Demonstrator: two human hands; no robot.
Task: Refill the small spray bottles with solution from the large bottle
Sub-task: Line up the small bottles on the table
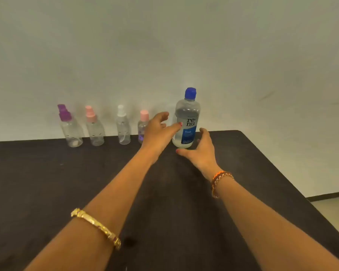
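The large bottle (186, 122) stood upright on the dark table (47, 182), right of 4 small spray bottles (123, 127); left hand (158, 130) and right hand (201, 151) flanked it, fingers spread, gripping nothing

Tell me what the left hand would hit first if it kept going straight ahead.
Probably the large clear bottle with the blue cap: the left hand points toward its left side, fingers spread, thumb near the label. Depth is unclear.
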